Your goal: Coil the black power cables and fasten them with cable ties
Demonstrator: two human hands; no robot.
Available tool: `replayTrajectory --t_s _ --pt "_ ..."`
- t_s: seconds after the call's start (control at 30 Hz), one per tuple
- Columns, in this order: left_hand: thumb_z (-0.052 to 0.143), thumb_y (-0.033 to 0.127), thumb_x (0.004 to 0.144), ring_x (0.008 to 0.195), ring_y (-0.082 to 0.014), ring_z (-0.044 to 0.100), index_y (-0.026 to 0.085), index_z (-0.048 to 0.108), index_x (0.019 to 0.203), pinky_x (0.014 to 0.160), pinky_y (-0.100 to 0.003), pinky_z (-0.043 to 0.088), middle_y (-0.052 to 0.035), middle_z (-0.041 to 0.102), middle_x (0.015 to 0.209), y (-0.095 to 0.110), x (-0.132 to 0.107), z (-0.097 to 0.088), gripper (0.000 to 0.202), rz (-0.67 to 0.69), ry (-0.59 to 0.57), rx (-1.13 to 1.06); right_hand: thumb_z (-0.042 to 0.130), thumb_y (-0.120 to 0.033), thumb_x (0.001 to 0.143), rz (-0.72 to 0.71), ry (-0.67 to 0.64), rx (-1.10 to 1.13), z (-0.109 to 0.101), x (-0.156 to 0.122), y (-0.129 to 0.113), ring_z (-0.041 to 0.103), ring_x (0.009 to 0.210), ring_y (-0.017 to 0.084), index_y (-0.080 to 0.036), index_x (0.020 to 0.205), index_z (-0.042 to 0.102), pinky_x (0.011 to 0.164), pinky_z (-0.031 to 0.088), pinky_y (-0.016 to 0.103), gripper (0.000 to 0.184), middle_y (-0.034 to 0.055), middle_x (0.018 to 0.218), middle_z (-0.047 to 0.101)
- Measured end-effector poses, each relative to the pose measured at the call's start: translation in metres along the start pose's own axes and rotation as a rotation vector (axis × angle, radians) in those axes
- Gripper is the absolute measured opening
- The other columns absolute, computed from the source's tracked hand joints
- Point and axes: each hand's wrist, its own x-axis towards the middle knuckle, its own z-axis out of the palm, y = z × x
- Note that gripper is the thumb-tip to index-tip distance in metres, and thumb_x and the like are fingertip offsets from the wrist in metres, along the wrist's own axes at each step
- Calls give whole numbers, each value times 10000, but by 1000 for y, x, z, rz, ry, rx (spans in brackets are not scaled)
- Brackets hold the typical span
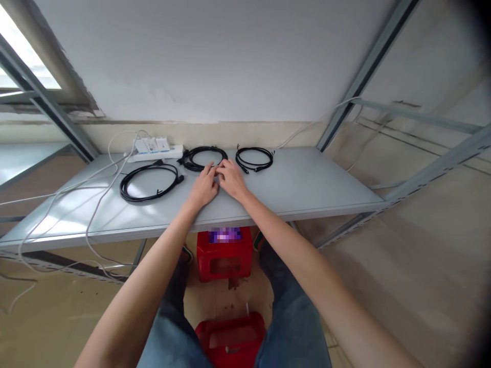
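Note:
Three coiled black cables lie on the grey metal shelf (299, 184). At the near right rim of the middle black cable (203, 149), my left hand (205, 186) and my right hand (231, 180) meet, fingertips almost touching. Both hands have curled fingers closed on that coil's edge; a small part between the fingertips is hidden. To the left lies a larger coil, the left black cable (132, 196), with its plug end facing right. The right black cable (255, 148) rests just beyond my right hand, its two connector ends toward me and short ties sticking up.
A white power strip (174, 152) with white adapters (155, 144) stands by the wall. White cords (95, 204) run over the shelf's left side and hang off its front. Metal posts (356, 82) frame the shelf. Red plastic stools (224, 260) stand below, near my legs.

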Motion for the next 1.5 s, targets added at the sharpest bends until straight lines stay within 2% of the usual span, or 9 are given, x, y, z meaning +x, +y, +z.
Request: replayTrajectory --t_s 0.17,0.57,0.63,0.73,0.83,0.93,1.13,1.27,1.5 --pt "503 86 846 1583 -369 407 129 497 1577 1287 -588 404 -208 408 1704 5 -3 -2 732 0 -24 14 452 -50 967 59 41 5 0 0 2 544 1164 289 -209 1042 816 1030 458 430 405 110 1112 671" --pt "479 109 929 1525 -343 466 146 536 1577 1252 -504 427 -171 440 1691 14 -6 -8 651 30 -68 76 441 -77 977 251 63 -42 1 1 6 560 1132 308 -169 989 823 1032 463 439 393 148 1097 684" --pt "468 185 1002 1461 -342 517 159 639 1467 1211 -496 450 -169 507 1630 16 -6 -10 496 23 -37 93 449 -79 973 284 68 -43 2 2 8 566 1126 304 -168 961 818 1026 465 425 380 145 1087 683" --pt "456 329 1077 1273 -325 612 179 769 1137 1099 -462 494 -164 673 1356 20 -5 -14 352 -10 39 110 455 -75 967 315 72 -43 4 2 11 571 1124 300 -174 919 809 1013 468 412 370 141 1079 678" --pt "484 351 1074 1109 -297 633 199 726 857 963 -408 503 -137 705 1089 20 -4 -17 358 -71 116 97 455 -71 971 313 71 -47 5 2 11 570 1128 300 -178 904 800 997 468 402 367 139 1078 673" --pt "530 319 1039 990 -264 628 213 630 717 841 -365 470 -108 685 959 16 -3 -17 353 -133 149 50 465 -74 975 302 65 -59 4 2 9 563 1145 300 -179 923 793 1004 460 401 348 139 1093 669" --pt "543 307 991 751 -198 556 220 497 614 726 -338 374 -66 638 805 10 -1 -15 390 -169 104 -24 459 -43 944 367 141 -68 1 0 7 549 1214 303 -180 1089 781 1046 446 418 379 145 1211 658" --pt "548 285 951 694 -189 505 225 470 599 702 -338 332 -53 610 724 9 -1 -14 365 -140 47 -34 468 -41 939 437 156 -73 3 -1 11 558 1245 306 -158 1251 729 1071 439 420 423 161 1263 662" --pt "553 270 943 674 -187 469 223 497 598 684 -342 300 -52 613 689 8 -2 -13 352 -115 13 -36 527 -61 940 476 120 -131 2 -3 16 558 1297 317 -160 1345 658 1086 436 430 437 182 1348 651"
